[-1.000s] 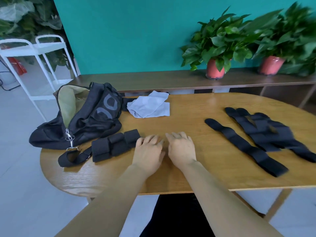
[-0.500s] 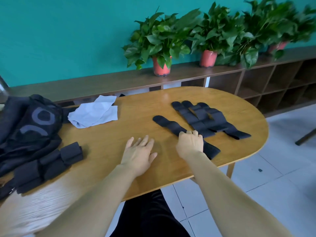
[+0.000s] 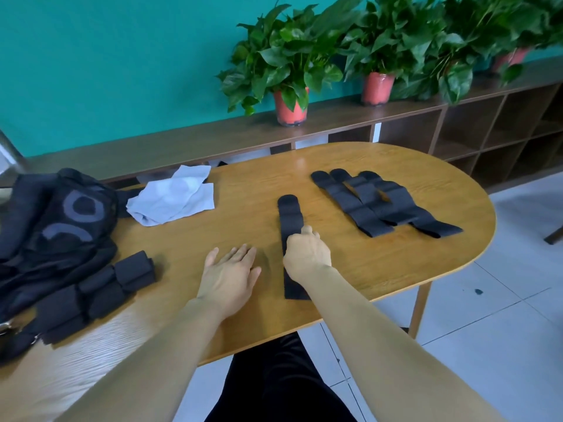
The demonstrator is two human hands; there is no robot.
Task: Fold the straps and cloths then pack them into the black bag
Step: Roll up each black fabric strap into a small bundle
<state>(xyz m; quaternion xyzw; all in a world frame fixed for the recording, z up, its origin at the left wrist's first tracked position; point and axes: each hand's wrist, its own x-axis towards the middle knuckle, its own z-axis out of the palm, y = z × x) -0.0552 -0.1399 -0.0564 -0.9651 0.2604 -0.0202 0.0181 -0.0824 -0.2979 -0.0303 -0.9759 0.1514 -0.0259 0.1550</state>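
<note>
Black bag (image 3: 61, 214): slumped at 9 o'clock on the worktop (image 3: 426, 269), well apart from both my grips.
Folded straps (image 3: 100, 287): a black bundle at 8 o'clock, lying against the bag's near side.
Grey cloths (image 3: 173, 202): a crumpled heap at 10 o'clock, not yet folded.
Left grip (image 3: 228, 275): fingers spread, palm flat on bare wood, holding nothing. It sits just beside the strap, on its 9 o'clock side.
Strap (image 3: 289, 214): black and lying flat, its long axis running 12 to 6. The rounded end is far from me and the square end is near the worktop's edge.
Right grip (image 3: 307, 254): on the strap's middle, fingers curled down onto the fabric, pinching it as best I can tell.
Loose straps (image 3: 380, 205): an overlapping pile at 2 o'clock, apart from the one I hold.
Next move: I judge the fold must run along that 12-to-6 line, one end brought over the other. My right grip is already on the strap, and my left is near enough to pin it or take the near end.
</note>
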